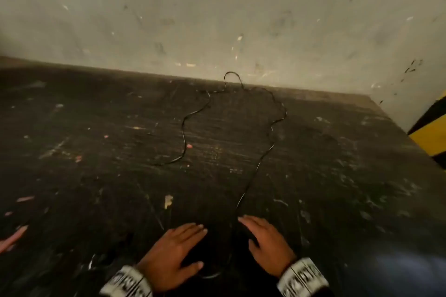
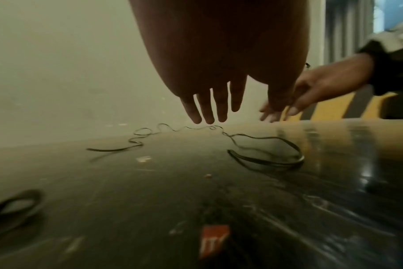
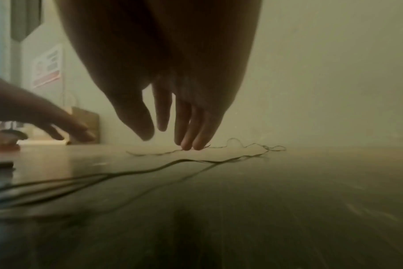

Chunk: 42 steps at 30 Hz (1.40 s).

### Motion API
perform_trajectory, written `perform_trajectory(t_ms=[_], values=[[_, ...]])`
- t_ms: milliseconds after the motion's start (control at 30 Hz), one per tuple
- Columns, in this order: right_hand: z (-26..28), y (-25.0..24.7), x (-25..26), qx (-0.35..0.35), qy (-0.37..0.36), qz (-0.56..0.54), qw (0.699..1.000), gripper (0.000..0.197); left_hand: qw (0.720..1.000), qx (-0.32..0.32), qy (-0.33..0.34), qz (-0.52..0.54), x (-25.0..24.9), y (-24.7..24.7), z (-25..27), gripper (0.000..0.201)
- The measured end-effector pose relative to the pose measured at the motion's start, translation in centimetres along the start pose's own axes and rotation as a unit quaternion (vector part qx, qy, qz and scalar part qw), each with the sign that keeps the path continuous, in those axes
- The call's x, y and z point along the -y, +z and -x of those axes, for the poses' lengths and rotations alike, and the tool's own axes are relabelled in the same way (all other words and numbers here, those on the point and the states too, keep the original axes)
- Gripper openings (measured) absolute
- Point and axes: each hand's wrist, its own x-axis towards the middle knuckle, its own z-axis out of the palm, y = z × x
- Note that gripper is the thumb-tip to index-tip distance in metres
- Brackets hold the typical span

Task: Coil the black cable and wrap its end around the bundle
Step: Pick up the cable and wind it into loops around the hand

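While both my hands (image 1: 177,247) (image 1: 266,241) hover open, the black cable (image 1: 270,138) looks limp, light; take its near-edge end.

this looks like a workshop or industrial room. the dark bench (image 1: 96,176) is heavily scratched and flecked with paint and small scraps. it stands against a bare, scuffed, stained wall (image 1: 217,19). a post with yellow and black hazard stripes (image 1: 432,135) rises at the right, and a printed notice (image 3: 47,66) hangs on a side wall.
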Motion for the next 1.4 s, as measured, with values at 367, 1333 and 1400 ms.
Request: perform_trajectory(t_ms=[367,1333,1400], values=[[-2.7,2.6,0.2,0.048,-0.124,0.143,0.981,0.019,0.991,0.133,0.02,0.001,-1.5,3.0,-1.0,0.027],[-3.0,-12.0,17.6,-0.157,-0.186,-0.031,0.969,0.029,0.479,0.109,0.087,0.867,-1.6,-18.8,2.4,0.029],[-2.6,-11.7,18.0,-0.167,-0.183,-0.032,0.968,0.031,0.47,0.131,0.095,0.867,-1.4,-18.9,2.5,0.031]])
